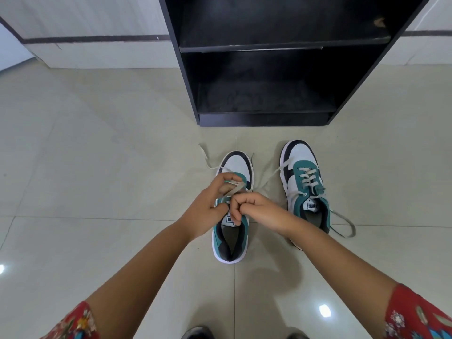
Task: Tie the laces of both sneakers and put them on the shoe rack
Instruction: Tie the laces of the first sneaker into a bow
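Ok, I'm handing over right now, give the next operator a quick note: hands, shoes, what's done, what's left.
Left hand and right hand: both pinching the laces of the left sneaker, mid-tie over its tongue; no finished bow visible.
Right sneaker: on the floor beside it, untouched, lace ends lying loose.
Shoe rack: directly ahead, no shoes visible on its shelves.
Done: nothing completed.
Left: finish this knot, tie the right sneaker, put both on the rack.
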Available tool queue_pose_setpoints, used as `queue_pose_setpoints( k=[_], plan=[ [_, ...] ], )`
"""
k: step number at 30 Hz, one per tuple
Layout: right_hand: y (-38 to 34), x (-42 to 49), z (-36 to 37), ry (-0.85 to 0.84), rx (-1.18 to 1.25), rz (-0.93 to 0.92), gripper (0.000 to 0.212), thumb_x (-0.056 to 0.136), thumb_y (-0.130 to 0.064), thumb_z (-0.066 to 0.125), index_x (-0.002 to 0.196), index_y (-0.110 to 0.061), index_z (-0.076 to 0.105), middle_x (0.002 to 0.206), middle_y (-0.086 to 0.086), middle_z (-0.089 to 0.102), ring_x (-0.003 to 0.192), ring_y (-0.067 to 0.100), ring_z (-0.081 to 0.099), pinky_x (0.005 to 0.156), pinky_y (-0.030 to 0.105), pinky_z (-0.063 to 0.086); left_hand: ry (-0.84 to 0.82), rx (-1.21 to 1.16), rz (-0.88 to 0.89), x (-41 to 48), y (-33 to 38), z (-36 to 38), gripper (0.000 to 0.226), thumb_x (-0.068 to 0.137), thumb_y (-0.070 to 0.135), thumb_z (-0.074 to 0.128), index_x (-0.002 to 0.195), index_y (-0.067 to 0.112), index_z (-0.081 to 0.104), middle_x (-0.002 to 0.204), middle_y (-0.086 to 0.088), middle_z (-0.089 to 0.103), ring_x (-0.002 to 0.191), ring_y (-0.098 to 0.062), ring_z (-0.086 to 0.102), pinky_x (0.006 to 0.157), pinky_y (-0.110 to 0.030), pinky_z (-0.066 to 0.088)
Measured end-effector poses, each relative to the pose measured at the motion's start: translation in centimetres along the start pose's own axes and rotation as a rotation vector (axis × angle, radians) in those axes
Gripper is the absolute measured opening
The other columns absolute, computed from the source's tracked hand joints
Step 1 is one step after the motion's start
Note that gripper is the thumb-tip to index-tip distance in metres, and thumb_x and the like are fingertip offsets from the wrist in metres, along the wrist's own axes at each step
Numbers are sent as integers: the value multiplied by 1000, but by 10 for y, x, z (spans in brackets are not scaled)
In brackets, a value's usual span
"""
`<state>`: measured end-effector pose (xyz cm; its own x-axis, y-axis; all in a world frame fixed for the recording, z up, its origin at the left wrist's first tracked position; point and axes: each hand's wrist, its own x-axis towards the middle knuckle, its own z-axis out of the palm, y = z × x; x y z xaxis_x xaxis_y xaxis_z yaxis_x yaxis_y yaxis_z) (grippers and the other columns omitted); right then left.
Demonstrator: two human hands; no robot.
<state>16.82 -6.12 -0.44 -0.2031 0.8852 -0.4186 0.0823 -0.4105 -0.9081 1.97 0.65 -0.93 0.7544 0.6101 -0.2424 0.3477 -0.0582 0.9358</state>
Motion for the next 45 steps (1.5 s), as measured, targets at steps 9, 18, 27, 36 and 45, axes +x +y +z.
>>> queue_pose_setpoints(
  k=[9, 18, 27, 36, 45],
  plan=[
    [12, -19, 3, 242, -544, -105, 27, 80, -9, 48, 74, -23, 71, 90, -3, 64, 83, 16, 59, 82, 39, 49, 134, 520, 106, 1, -6, -7, 34, 83, 12, 48, 110, 30, 37, 81, -3, 67, 52, -9, 48, 54, -30, 41],
    [34, -15, 39, 431, -688, -140, 57, 89, -17, 43, 144, -14, 31, 121, 7, 49, 110, 22, 50, 94, 36, 46, 310, 715, -6, 3, -2, -7, 24, 80, 22, 40, 71, 13, 61, 63, 2, 57, 59, -19, 48, 50, -27, 37],
    [20, -4, 32, 606, -228, -134, 12, 85, -24, 66, 79, -14, 67, 61, -13, 54, 59, 4, 48, 56, 13, 35, 191, 257, -116, 2, 7, -15, 27, 73, 34, 43, 77, 30, 69, 73, -1, 69, 65, -31, 57, 63, -42, 49],
    [-15, -24, -14, 653, 275, -107, 35, 93, -11, 51, 58, -15, 46, 56, -4, 48, 62, 16, 49, 59, 13, 43, 595, 661, 17, -13, 10, -38, 41, 88, 42, 41, 55, 18, 49, 41, 5, 35, 41, -15, 37, 45, -24, 25],
    [3, -38, -31, 352, -1273, 381, 17, 85, -21, 48, 94, -17, 62, 94, 5, 63, 84, 26, 59, 59, 28, 37, 362, 983, -452, -24, -48, -56, 26, 88, 35, 50, 70, 16, 54, 68, -2, 60, 65, -26, 57, 59, -29, 44]
  ],
)
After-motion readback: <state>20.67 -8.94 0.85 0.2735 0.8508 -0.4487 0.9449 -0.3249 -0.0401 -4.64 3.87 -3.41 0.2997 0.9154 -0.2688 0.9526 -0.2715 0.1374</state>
